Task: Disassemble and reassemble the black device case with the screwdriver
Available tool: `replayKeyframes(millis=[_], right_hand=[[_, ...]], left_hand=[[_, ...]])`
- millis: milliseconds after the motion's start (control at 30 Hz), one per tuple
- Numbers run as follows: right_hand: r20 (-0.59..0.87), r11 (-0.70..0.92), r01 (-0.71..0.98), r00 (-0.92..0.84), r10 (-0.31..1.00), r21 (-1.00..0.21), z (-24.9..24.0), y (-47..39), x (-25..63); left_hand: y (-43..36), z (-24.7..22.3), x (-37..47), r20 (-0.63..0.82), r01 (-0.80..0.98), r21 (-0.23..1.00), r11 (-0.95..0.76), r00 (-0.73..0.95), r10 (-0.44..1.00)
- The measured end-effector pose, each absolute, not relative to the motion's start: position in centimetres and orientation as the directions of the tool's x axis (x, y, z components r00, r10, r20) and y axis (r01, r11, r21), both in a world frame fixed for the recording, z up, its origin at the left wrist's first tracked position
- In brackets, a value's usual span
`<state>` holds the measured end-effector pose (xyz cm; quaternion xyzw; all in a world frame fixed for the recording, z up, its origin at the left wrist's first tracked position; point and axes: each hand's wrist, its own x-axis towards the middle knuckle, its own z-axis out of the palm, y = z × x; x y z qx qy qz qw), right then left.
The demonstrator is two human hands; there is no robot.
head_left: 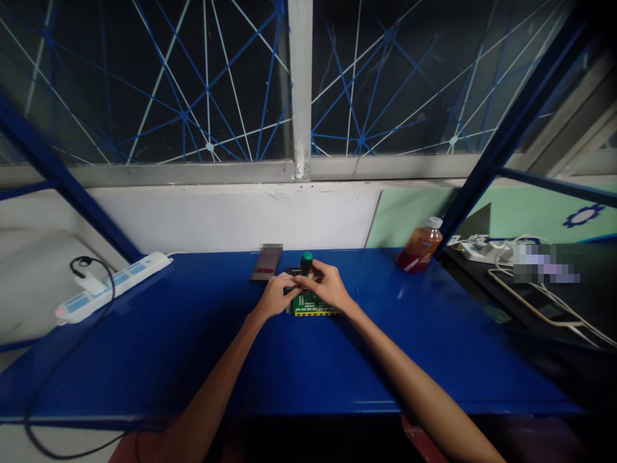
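A green circuit board [308, 301] with a yellow strip along its near edge lies on the blue table [308, 366]. Over it stands a screwdriver [307, 258] with a green-capped dark handle, held upright. My right hand [332, 284] has its fingers closed about the handle. My left hand [279, 294] is at the board's left side, its fingers drawn together near the screwdriver's lower part. What those left fingertips pinch is hidden, as is the screwdriver's tip. A tiny dark piece [357, 290], perhaps a screw, lies right of my right hand.
A dark phone-like slab [267, 263] lies behind my left hand. At the back right stands a bottle [420, 245] of reddish drink. A white power strip [116, 286] with a black cable rests at the left edge. Blue posts frame both sides.
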<state>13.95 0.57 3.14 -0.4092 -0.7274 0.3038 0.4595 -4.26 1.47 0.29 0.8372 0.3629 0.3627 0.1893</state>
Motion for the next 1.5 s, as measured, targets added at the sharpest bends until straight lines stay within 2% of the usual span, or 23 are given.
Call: replayKeyframes(millis=[167,300,533,1100,1500], right_hand=[[0.413,0.474,0.352,-0.236,0.88,-0.807,2.68,0.79,14.0],[0.41,0.469,0.329,-0.234,0.881,-0.82,2.59,0.81,14.03],[0.399,0.46,0.323,-0.238,0.885,-0.827,2.89,0.66,14.07],[0.405,0.464,0.342,-0.231,0.885,-0.817,2.91,0.56,14.0],[0.406,0.468,0.355,-0.238,0.882,-0.809,2.99,0.48,13.97]], left_hand=[[1.45,0.22,-4.24,0.477,0.484,0.581,-0.654,0.448,0.756],[1.32,0.29,-4.11,0.472,0.458,0.586,-0.669,0.478,0.74],[1.21,0.49,-3.96,0.492,0.476,0.593,-0.65,0.425,0.76],[1.22,0.59,-4.23,0.449,0.474,0.574,-0.667,0.499,0.741],[1.31,0.38,-4.16,0.462,0.479,0.584,-0.655,0.468,0.754]])
